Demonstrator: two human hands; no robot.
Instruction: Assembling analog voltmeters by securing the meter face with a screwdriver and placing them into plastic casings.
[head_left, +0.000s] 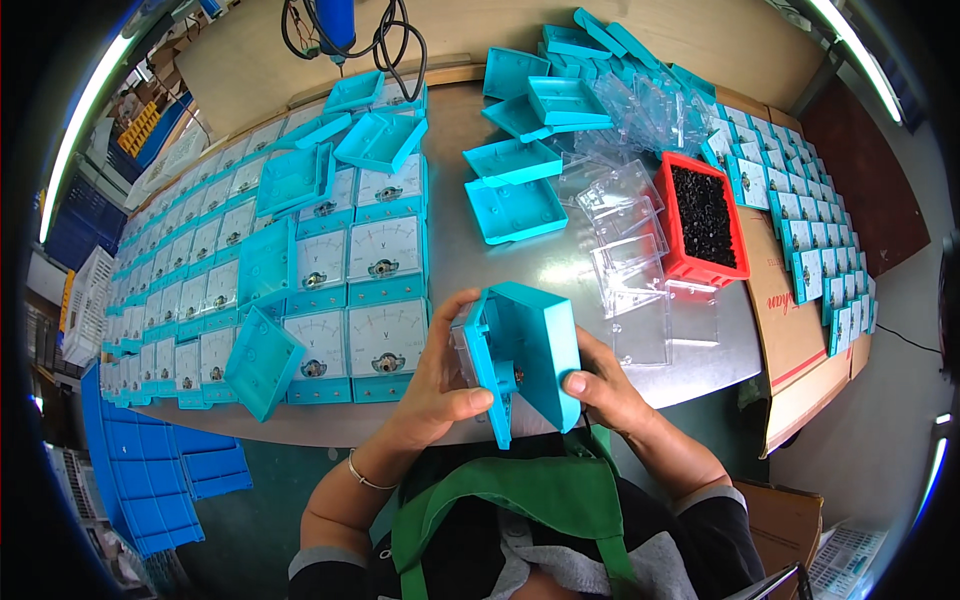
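At the table's near edge, my left hand (437, 392) grips a panel meter (485, 375) turned on its side, its clear front toward my palm. My right hand (608, 396) holds a teal box-shaped cover (543, 345), thumb on its near edge. Cover and meter stand at an angle to each other, parted at the near end; whether they touch at the far end I cannot tell. To the left lie rows of meters (385, 250) with white dials in teal frames. A loose teal cover (264, 362) leans on the nearest row.
More teal covers (515, 210) lie at the table's middle and back. Clear plastic covers (635, 270) are spread beside a red bin (742, 250) of small black parts. Meters stand stacked on cardboard (775, 320) at right. A blue electric screwdriver (337, 25) hangs at the back.
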